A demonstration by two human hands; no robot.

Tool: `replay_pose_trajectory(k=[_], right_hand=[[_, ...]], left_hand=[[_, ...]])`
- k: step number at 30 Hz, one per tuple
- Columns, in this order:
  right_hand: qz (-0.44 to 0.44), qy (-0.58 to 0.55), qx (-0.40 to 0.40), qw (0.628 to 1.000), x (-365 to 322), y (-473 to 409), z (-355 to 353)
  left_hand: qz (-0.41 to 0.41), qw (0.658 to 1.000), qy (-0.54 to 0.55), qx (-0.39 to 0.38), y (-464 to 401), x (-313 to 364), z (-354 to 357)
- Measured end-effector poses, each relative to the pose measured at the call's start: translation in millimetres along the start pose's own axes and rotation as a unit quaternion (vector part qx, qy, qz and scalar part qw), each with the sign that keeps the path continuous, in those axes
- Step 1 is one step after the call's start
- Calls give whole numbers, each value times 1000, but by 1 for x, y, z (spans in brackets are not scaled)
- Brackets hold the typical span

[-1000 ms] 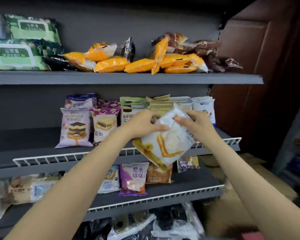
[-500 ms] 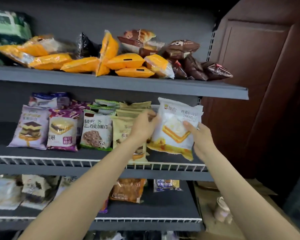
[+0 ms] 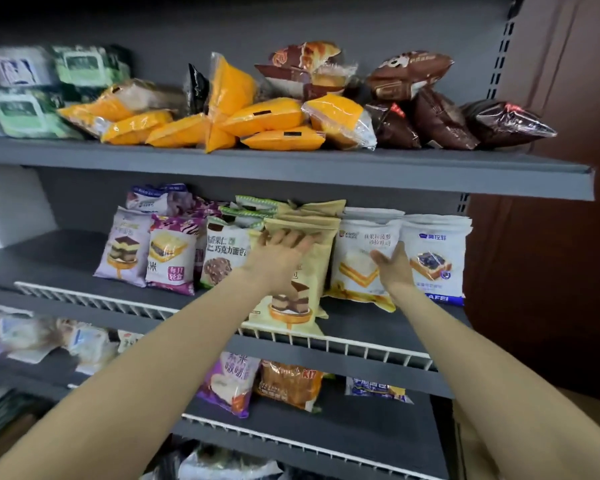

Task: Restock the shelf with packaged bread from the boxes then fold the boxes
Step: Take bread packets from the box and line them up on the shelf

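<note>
- Dark grey shop shelving (image 3: pixel 291 171) with white wire rails along the shelf fronts, beside a brown wooden panel (image 3: pixel 561 237) on the right.
- On the middle shelf: left hand (image 3: pixel 278 252) flat, fingers straight and spread, pressing on the front of a tan bread packet (image 3: pixel 291 306) with a layered cake picture; packet leaning back against more tan packets behind it.
- Right hand (image 3: pixel 392 266) open, fingers relaxed, palm against a white bread packet (image 3: pixel 357 268) showing a yellow-layered sandwich; packet standing on the middle shelf, just right of the tan one.
- Touching the white packet on its right: a white and blue packet (image 3: pixel 437 258) with a toast picture, at the end of the row.
- Left of the tan packet: a green-topped chocolate bread packet (image 3: pixel 222 261), then two purple packets (image 3: pixel 146 251), all upright in the same row.
- Top shelf: a heap of orange packets (image 3: pixel 250 123) in the centre, brown packets (image 3: pixel 430 112) to the right, green and white packs (image 3: pixel 49 88) to the left, blurred.
- Lower shelf: a purple packet (image 3: pixel 229 382), a brown packet (image 3: pixel 291 382) and a small blue one (image 3: pixel 374 389); blurred pale packets (image 3: pixel 49 337) at far left.
</note>
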State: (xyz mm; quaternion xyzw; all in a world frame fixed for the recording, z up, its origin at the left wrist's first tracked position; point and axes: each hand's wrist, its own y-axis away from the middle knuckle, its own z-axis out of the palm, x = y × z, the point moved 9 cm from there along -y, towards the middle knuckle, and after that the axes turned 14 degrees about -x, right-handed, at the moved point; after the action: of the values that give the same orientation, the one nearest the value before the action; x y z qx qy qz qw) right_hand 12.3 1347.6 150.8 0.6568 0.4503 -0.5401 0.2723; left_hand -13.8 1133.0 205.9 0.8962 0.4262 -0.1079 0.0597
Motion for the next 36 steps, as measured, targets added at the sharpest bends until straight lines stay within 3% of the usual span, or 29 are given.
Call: replay_pose_trajectory(k=[3,7,10,11,13,15,18,22,26,33,36], right_hand=[[-3,158,34,987,1,1,5],[-78,472,109,872,-35,14,16],[-104,558,38,822,-43,12,35],[-102,554,13,826,-44,13,39],[-95,488,-20,868,-48,20,43],[-148,395,5,907,-69,39,44],[-251,330,25,909,-111,77,56],[-294,325,-95,894,-148,112,122],[-327,343,-182,862,-178,142,222],[-355,354,-329,800,-211,210,465],[-362,348,-395,769,-224,258,586]], left_hand=[[-2,1000,-13,7,-1,1,2],[3,1000,-6,12,-2,0,3],[6,1000,-5,21,0,0,1],[9,1000,0,25,2,1,0],[21,999,28,31,5,0,-2],[35,994,89,49,10,-4,-6],[20,978,173,118,28,-26,-16],[-24,957,233,170,64,-81,-8],[-81,949,272,138,113,-165,26],[-278,936,204,63,270,-358,118],[-346,915,206,26,361,-444,163]])
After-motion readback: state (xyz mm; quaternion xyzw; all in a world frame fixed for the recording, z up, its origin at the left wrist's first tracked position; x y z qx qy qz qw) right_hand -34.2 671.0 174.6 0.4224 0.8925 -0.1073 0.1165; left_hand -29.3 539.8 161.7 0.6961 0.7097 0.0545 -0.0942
